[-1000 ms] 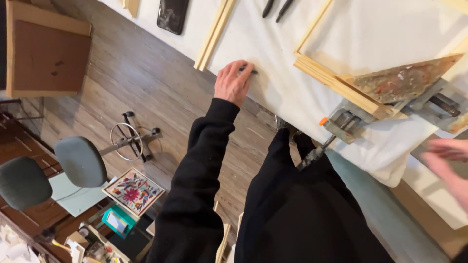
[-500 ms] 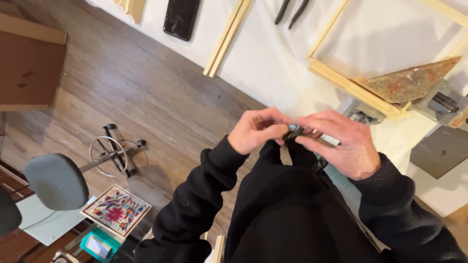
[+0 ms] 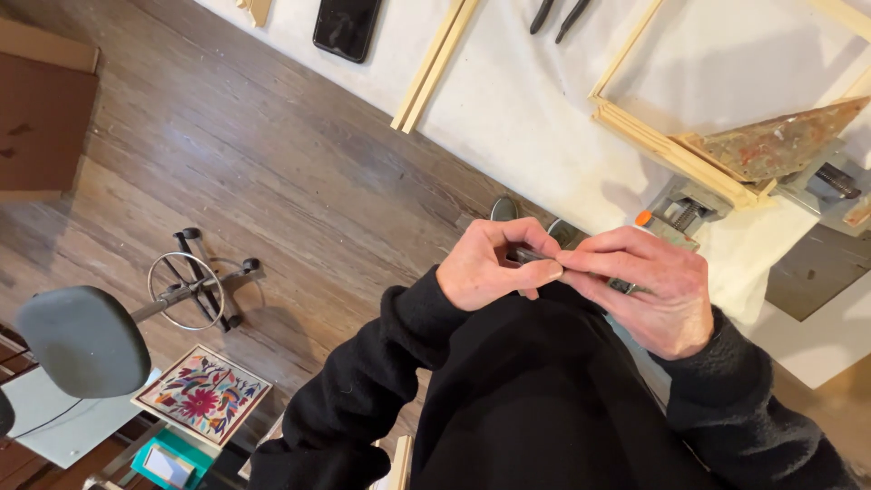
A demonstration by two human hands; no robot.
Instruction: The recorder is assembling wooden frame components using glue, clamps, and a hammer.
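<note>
A small dark metal object (image 3: 535,257) sits pinched between both sets of fingertips, held level in front of the black-clad chest, just off the table's edge (mostly hidden by fingers, so its exact shape can't be told), with only a grey sliver showing.

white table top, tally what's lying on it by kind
black flat phone: 1
dark-handled pliers: 1
loose pale wooden strip pair: 1
pale wooden rectangular frame: 1
paint-stained triangular board: 1
grey metal corner clamp: 1
total: 6
</note>
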